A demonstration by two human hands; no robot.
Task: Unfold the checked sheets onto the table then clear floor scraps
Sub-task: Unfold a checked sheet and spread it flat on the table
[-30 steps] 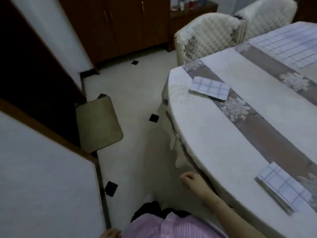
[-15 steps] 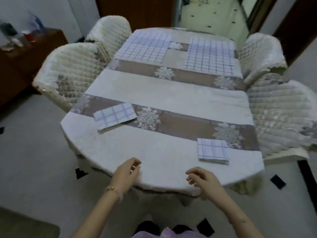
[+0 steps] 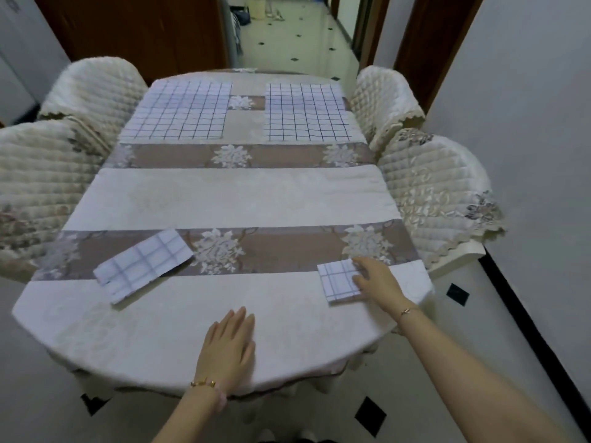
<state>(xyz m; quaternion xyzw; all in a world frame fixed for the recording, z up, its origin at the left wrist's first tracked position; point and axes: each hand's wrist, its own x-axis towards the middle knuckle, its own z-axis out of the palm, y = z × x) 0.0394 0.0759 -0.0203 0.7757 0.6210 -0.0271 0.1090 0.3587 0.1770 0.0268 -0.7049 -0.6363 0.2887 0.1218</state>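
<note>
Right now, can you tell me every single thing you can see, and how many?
table: 1, cream and brown flowered cloth, middle
unfolded checked sheets: 2, white with dark lines, flat at the table's far end
folded checked sheets: 2, white with blue-grey lines, near end, one left, one right
chairs: 4, cream quilted covers, two each side
floor: 1, pale with black diamonds, around the table
bracelets: 2, gold, one per wrist
left hand: 1, flat on the table's near edge
right hand: 1, resting on the right folded sheet
</note>
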